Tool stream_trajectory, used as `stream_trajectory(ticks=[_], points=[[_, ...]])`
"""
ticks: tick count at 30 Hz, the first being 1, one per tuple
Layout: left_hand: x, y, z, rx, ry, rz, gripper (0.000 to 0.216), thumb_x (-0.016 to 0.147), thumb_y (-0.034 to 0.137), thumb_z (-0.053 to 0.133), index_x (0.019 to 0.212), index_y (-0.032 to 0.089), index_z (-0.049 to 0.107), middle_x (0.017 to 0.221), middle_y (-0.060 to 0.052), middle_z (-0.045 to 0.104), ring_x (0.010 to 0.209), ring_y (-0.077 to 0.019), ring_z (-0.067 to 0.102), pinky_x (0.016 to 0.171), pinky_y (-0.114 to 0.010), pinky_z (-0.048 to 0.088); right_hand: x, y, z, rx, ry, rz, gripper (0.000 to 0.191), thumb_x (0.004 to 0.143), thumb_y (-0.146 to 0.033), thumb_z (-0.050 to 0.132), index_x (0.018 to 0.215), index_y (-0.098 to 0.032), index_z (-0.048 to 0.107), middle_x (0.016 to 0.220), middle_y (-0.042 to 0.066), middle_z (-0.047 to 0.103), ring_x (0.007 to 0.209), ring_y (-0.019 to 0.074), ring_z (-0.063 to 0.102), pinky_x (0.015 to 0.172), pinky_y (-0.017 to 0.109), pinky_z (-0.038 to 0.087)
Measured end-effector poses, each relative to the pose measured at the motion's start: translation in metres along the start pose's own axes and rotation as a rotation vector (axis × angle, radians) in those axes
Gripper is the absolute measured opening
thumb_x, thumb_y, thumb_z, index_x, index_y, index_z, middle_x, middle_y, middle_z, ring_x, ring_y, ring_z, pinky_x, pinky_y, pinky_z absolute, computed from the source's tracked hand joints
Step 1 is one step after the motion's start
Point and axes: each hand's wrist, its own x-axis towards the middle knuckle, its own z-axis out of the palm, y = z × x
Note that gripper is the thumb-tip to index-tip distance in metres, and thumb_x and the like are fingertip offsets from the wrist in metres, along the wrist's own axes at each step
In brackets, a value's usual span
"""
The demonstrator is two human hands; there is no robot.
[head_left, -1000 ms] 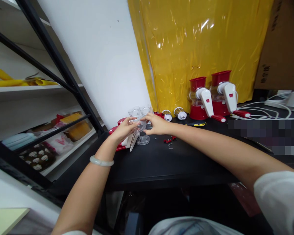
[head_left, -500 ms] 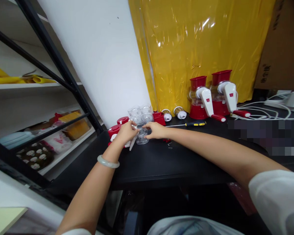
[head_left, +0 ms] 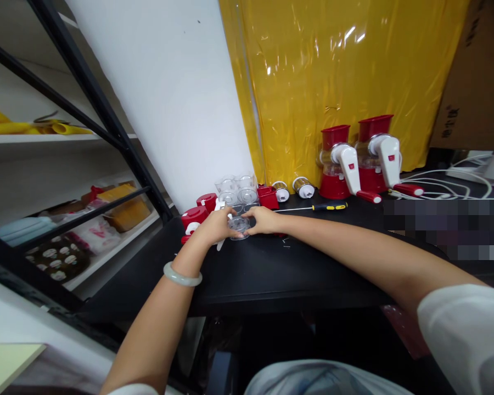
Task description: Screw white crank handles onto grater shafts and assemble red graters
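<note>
Both my hands meet over a small clear plastic housing point(head_left: 239, 226) resting low on the black table point(head_left: 296, 269). My left hand point(head_left: 212, 226), with a pale bangle on its wrist, has its fingers curled round the housing's left side. My right hand point(head_left: 263, 220) grips the right side with bent fingers. Just behind them stand two more clear housings point(head_left: 235, 189) and red plastic parts point(head_left: 197, 213). A white flat piece pokes out below my left hand.
Two assembled red-and-white hand-crank grinders point(head_left: 356, 162) stand against yellow plastic sheeting. A screwdriver point(head_left: 316, 207), two small drum blades point(head_left: 292, 190) and loose screws lie near my right hand. White cables point(head_left: 453, 184) trail at the right. A black-framed shelf point(head_left: 66, 219) with goods stands at the left.
My hands have brought the clear housing down from above the table to the tabletop, a little nearer to me. The screwdriver and a red part behind came into view.
</note>
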Motion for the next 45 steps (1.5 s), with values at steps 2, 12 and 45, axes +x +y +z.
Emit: stream_trajectory(ticks=[2, 12, 45], points=[[0.0, 0.0, 0.0, -0.002, 0.003, -0.009, 0.079, 0.061, 0.027, 0.096, 0.133, 0.017, 0.066, 0.123, -0.017, 0.077, 0.117, -0.0335, 0.073, 0.092, -0.035, 0.059, 0.001, 0.0, 0.001, 0.0, 0.0, 0.0, 0.07, 0.068, -0.034, 0.093, 0.133, -0.015, 0.075, 0.126, 0.014, 0.077, 0.115, 0.0314, 0.074, 0.096, 0.035, 0.057], [0.0, 0.0, 0.001, 0.004, -0.002, -0.026, 0.075, 0.061, 0.023, 0.093, 0.132, 0.02, 0.068, 0.118, -0.014, 0.078, 0.11, -0.0319, 0.076, 0.092, -0.035, 0.059, 0.004, 0.006, 0.006, -0.004, -0.016, -0.009, 0.071, 0.069, -0.035, 0.092, 0.134, -0.016, 0.074, 0.123, 0.013, 0.078, 0.111, 0.0297, 0.075, 0.092, 0.034, 0.057], [0.0, 0.001, -0.004, 0.042, 0.005, -0.045, 0.071, 0.073, 0.044, 0.087, 0.134, 0.014, 0.066, 0.11, -0.015, 0.078, 0.1, -0.0303, 0.076, 0.087, -0.035, 0.055, 0.004, 0.01, 0.011, 0.085, -0.026, 0.014, 0.089, 0.064, -0.028, 0.096, 0.143, -0.016, 0.057, 0.12, 0.012, 0.073, 0.115, 0.0293, 0.072, 0.099, 0.041, 0.053]])
